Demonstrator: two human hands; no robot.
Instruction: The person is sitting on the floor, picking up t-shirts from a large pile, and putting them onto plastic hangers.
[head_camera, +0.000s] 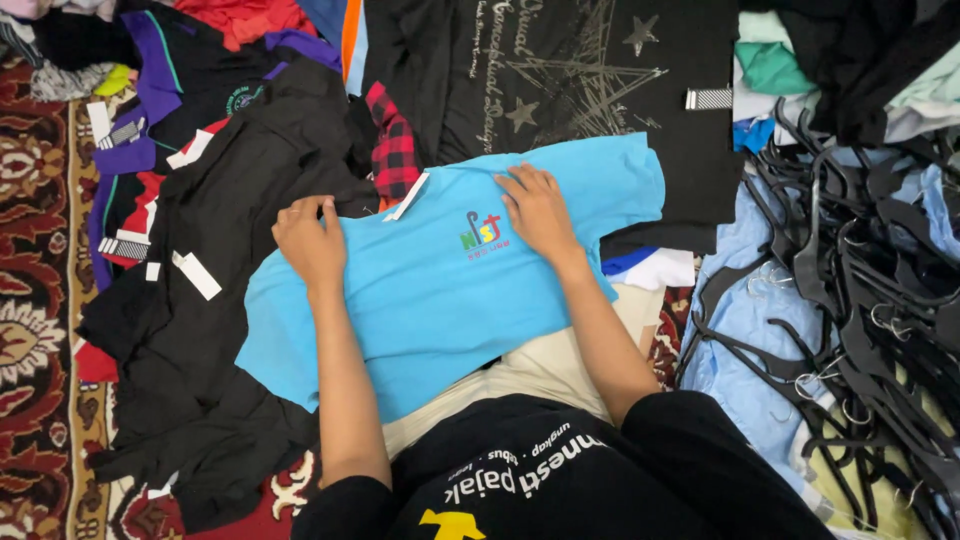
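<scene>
Head view: a light blue T-shirt (450, 300) with a small multicoloured chest logo lies spread across the person's lap, over a cream cloth (545, 365). Left hand (310, 240) rests on the shirt's left edge, fingers curled loosely on the fabric. Right hand (537, 210) lies flat, fingers spread, on the shirt just right of the logo. Left of the shirt sits a heap of black garments (220, 330) with white tags on a patterned red carpet (35, 300). Beyond the shirt lies a black printed top (560, 80). Right of it, a tangle of black hangers (870, 300) covers pale blue cloth (745, 310).
</scene>
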